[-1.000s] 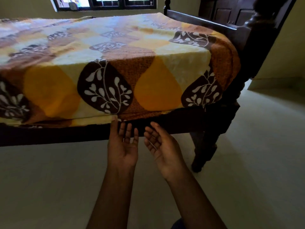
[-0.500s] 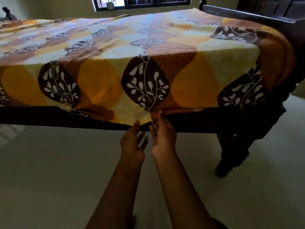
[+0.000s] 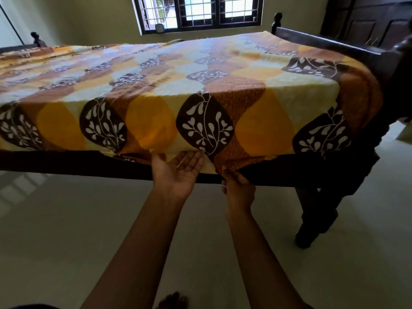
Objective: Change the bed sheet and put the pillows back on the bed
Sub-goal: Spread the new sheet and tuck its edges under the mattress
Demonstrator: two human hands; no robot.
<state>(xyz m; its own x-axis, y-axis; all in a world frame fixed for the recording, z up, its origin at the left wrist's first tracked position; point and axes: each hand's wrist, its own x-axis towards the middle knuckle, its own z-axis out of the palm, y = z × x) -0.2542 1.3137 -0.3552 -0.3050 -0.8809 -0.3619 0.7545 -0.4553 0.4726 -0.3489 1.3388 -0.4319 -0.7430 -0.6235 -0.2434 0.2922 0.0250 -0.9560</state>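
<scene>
A bed sheet point(image 3: 156, 85) with yellow, orange and brown leaf shapes covers the mattress of a dark wooden bed point(image 3: 66, 161). Its lower edge hangs over the near side rail. My left hand point(image 3: 178, 172) lies palm up under that hanging edge, fingers spread and touching the cloth. Just to its right, my right hand point(image 3: 238, 188) is closed around a bunch of the sheet's hem at the rail. No pillows are in view.
The bed's carved corner post and leg point(image 3: 316, 219) stand at the right. A barred window point(image 3: 200, 14) is behind the bed, a dark wooden wardrobe point(image 3: 367, 21) at the back right. Pale floor point(image 3: 66, 241) runs under me; my bare foot point(image 3: 171, 301) shows at the bottom.
Both hands rose from open air below the rail to the sheet's hem. The right hand closed on the cloth; the left turned palm up under it. The view shifted left along the bed.
</scene>
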